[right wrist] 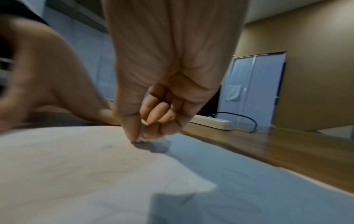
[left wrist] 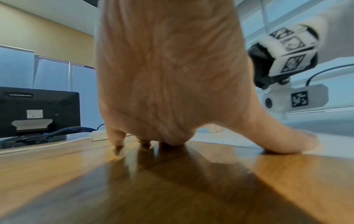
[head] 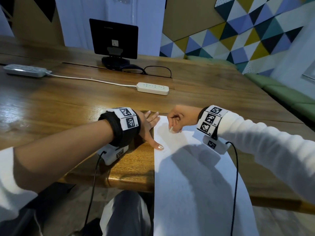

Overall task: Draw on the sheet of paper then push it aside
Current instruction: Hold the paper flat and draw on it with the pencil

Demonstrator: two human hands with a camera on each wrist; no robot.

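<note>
While flat on glossy wood [head: 68,103], left hand [head: 148,123] beside white sheet [head: 187,176]; right hand [head: 179,116] pinched, contents unclear.

Glossy wooden table [head: 71,99], triangle-patterned wall panels [head: 247,31] at two o'clock, green bench cushion [head: 281,92] below them, pale blue wall [head: 76,23] at twelve.
</note>
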